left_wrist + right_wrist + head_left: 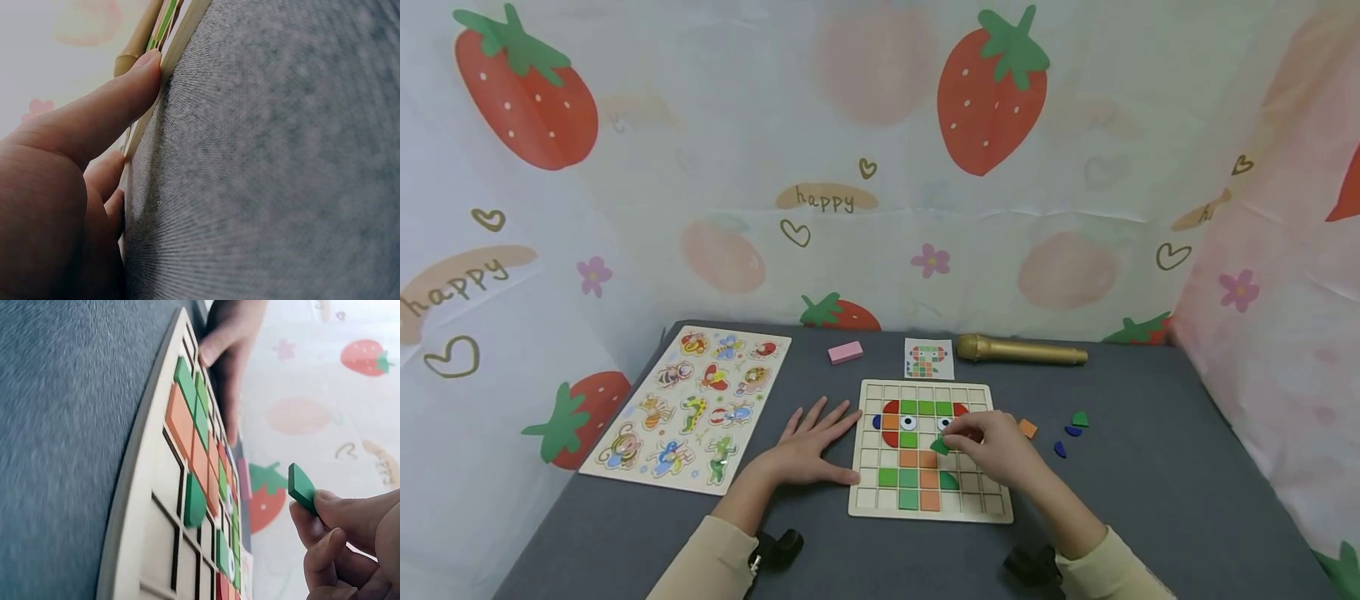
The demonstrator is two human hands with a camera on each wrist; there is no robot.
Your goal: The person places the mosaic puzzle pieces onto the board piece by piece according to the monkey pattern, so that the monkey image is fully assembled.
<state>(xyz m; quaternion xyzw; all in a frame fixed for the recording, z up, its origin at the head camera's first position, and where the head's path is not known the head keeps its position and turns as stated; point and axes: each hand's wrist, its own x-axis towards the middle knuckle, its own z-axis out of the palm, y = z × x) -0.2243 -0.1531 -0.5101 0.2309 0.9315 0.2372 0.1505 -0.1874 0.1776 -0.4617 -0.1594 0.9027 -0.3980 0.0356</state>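
A wooden grid board (pixel 859 492) lies on the dark table, with red, green, orange and blue tiles and two eye tiles set in its cells. My left hand (pixel 805 450) is spread on the table, fingertips and thumb at the board's left edge. In the left wrist view, the thumb (pixel 119 103) lies along that wooden edge. Over the board's right half, my right hand (pixel 1003 450) pinches a green tile with a curved side (pixel 302 487) between thumb and fingers. A similar green curved tile (pixel 949 481) sits in a lower cell.
Right of the board lie an orange tile (pixel 1027 428), a green tile (pixel 1080 419) and two blue half-round tiles (pixel 1060 450). Behind it are a pattern card (pixel 929 373), a gold microphone (pixel 1022 350) and a pink block (pixel 846 353). An animal puzzle board (pixel 647 454) lies at left.
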